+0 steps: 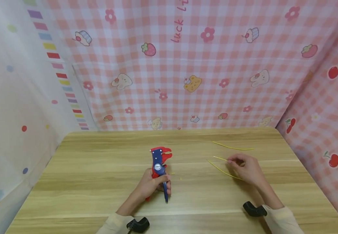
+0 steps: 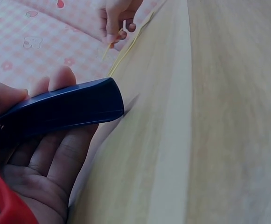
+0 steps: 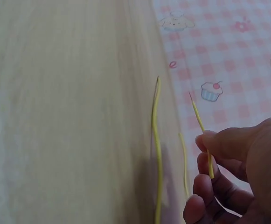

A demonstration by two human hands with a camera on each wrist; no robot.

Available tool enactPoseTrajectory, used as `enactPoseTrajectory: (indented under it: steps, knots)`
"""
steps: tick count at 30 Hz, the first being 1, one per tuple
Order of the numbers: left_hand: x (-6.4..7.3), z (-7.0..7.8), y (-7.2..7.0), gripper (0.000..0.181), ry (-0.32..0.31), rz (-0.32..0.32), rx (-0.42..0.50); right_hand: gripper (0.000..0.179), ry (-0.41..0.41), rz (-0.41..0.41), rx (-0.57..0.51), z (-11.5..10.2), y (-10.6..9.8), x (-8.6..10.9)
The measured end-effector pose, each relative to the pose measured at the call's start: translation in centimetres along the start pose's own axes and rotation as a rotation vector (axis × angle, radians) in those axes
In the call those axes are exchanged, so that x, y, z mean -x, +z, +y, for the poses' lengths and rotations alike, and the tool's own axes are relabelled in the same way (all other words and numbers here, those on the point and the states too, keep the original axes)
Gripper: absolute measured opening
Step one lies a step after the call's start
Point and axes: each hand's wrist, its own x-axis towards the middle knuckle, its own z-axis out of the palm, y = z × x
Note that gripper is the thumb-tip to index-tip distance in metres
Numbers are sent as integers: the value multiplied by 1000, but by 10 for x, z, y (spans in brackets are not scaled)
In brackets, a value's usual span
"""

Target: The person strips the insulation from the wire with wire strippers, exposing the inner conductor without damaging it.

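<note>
My left hand (image 1: pixel 154 184) grips a red and blue wire stripper (image 1: pixel 157 157) above the table, its jaws pointing away and to the right. In the left wrist view the blue handle (image 2: pixel 65 105) lies across the curled fingers. Over at the right, my right hand (image 1: pixel 248 169) pinches a short yellow wire (image 3: pixel 198 115) between thumb and fingers. The thin tip of that wire looks bare of yellow insulation. Below this hand a second yellow wire (image 1: pixel 224 171) lies on the table, and a third yellow wire (image 1: pixel 234 148) lies farther back.
Two tiny yellow scraps, one of them a short bit (image 1: pixel 181 178), lie on the wooden table (image 1: pixel 78 182) just right of the stripper. A pink checked cloth (image 1: pixel 169 65) hangs behind the table. More cloth hangs at both sides.
</note>
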Motion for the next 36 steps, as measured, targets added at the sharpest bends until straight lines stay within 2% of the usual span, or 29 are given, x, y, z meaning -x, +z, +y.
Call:
enactPoseTrajectory:
  steps: [11,16,20,26,36]
  knots:
    - [1,1,-16,30,6,34,-4,3,-6,-5,10,10,0,0]
    - [1,2,-21,30,-1,42,-13,5,-10,-17,59,11,1,-1]
    - [0,2,-23,30,-6,42,-15,7,-23,-35,86,12,2,0]
    - [0,2,-23,28,-3,33,0,5,-16,-25,65,11,0,-1]
    - [0,1,-24,27,-8,31,24,23,17,23,32,8,-3,-14]
